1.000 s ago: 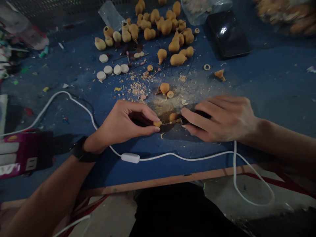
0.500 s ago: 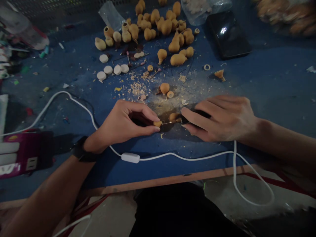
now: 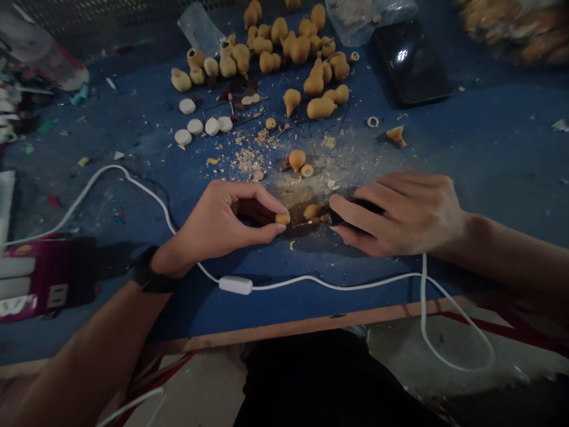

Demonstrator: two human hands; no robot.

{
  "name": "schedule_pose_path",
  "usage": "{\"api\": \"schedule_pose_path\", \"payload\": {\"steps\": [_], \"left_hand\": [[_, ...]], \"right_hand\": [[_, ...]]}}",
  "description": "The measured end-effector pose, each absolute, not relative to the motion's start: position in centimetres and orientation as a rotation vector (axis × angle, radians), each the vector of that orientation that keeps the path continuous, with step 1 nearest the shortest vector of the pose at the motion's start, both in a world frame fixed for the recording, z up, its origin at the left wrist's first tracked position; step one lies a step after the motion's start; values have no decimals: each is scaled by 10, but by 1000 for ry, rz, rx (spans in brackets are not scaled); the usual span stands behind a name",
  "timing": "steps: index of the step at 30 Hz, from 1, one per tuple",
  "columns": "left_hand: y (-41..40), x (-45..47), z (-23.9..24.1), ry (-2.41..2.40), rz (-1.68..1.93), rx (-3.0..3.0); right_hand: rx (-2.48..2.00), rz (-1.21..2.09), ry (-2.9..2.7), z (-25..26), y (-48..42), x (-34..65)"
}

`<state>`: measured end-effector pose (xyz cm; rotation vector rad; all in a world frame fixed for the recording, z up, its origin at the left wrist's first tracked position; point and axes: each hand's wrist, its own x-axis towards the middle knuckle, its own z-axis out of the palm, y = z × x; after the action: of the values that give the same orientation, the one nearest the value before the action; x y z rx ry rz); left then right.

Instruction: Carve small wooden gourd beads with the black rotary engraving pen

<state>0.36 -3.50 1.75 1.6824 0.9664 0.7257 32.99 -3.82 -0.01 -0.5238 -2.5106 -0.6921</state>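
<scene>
While the left hand pinches a small ochre gourd piece between thumb and fingertips, the thin metal bit of a dark-handled tool points toward it from 3 o'clock, its tip just apart from the piece. The right hand is closed around that handle, with the fingers curled over it. A second small gourd piece sits just above the bit; whether they touch is hard to tell.

All this happens low over a blue workbench. At 12 o'clock, a rounded gourd piece and a small ring lie nearby amid pale shavings. Farther out at 12 o'clock, many waisted miniature gourds lie in a loose heap, most of them whole and only a few showing open ends. So far, the cut pieces and rings are far fewer than these. White discs sit at 11 o'clock, and a cut gourd top lies at 2 o'clock, beyond which is a dark smartphone. A white cable with an inline switch runs along the near side at 6 to 8 o'clock.
</scene>
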Motion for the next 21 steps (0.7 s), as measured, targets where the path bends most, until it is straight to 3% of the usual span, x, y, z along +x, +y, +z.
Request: {"api": "schedule_pose_path", "payload": {"steps": [21], "left_hand": [[-35,1,18,935,846,1649]], "right_hand": [[-527,-723,-2526,-4,-39,331]]}}
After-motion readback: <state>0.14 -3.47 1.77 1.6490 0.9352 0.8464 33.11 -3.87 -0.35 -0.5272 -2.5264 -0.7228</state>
